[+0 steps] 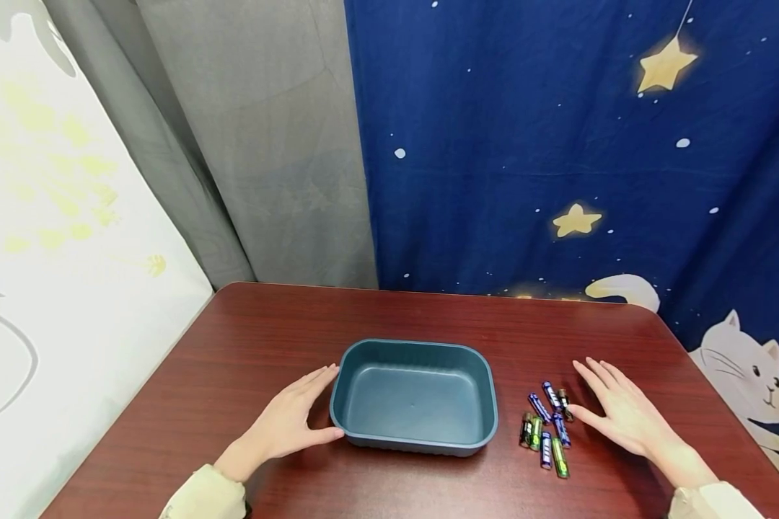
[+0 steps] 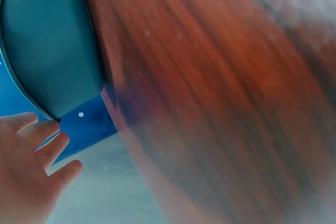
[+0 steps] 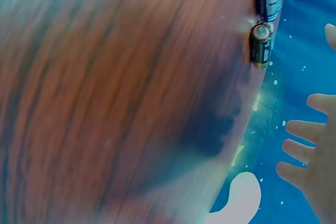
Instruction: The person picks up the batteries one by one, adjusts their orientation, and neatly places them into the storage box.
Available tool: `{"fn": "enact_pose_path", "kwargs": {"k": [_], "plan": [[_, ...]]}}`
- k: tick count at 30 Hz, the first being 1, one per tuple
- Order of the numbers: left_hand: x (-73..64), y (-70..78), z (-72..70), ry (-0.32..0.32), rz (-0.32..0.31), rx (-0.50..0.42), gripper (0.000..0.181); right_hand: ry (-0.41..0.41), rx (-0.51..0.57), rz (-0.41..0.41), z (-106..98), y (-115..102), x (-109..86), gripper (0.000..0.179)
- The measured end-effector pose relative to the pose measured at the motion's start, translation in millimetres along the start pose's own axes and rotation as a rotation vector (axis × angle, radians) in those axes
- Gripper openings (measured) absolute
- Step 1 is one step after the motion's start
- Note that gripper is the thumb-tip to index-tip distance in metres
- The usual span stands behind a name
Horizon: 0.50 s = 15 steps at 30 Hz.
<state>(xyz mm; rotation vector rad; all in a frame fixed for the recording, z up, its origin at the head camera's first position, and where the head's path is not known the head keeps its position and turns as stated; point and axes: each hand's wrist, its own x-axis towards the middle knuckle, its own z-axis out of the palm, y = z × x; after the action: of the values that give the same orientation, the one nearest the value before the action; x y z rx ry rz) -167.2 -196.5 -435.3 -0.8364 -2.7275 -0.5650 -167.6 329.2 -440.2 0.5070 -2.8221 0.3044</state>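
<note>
A dark teal plastic basin (image 1: 412, 405) with rounded corners sits upright on the table. At its left side is my left hand (image 1: 287, 419), fingers extended and thumb spread, fingertips right at the rim. The left wrist view shows the same hand (image 2: 26, 166) by one end of the basin (image 2: 52, 40). Several small batteries lie in a loose cluster right of the basin, among them a blue one (image 1: 546, 450), a green one (image 1: 560, 458) and a black one (image 1: 526, 430). Just right of them hovers my right hand (image 1: 623, 412), fingers spread, holding nothing; its thumb tip comes close to a dark battery (image 1: 565, 404).
The reddish-brown wooden table (image 1: 285, 317) has rounded far corners. Behind it hang a grey curtain (image 1: 285, 144) and a blue curtain (image 1: 493, 144) with stars and a cat. A white printed cloth (image 1: 71, 303) borders the table's left edge.
</note>
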Motion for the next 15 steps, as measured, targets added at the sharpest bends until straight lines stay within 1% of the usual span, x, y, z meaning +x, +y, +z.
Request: {"fn": "enact_pose_path", "kwargs": {"k": [4,7,10,13,15], "plan": [[0.9,1.9,1.5,-0.003,-0.003,0.004,0.087,-0.020,0.115,0.035,-2.6,-1.3,2.4,0.067],[0.6,2.4,2.0,-0.008,-0.008,0.006,0.086,-0.020,0.200,0.061,-3.8,-0.6,4.2,0.064],[-0.1,2.5,2.3,-0.013,-0.011,0.005,0.087,0.019,0.270,0.039,-2.6,1.6,4.8,0.059],[-0.3,2.4,2.5,-0.013,-0.010,0.004,0.087,0.063,0.348,-0.007,0.7,5.6,3.9,0.054],[-0.3,2.2,2.8,-0.012,-0.011,0.004,0.087,0.073,0.402,-0.009,2.5,8.3,3.1,0.051]]}}
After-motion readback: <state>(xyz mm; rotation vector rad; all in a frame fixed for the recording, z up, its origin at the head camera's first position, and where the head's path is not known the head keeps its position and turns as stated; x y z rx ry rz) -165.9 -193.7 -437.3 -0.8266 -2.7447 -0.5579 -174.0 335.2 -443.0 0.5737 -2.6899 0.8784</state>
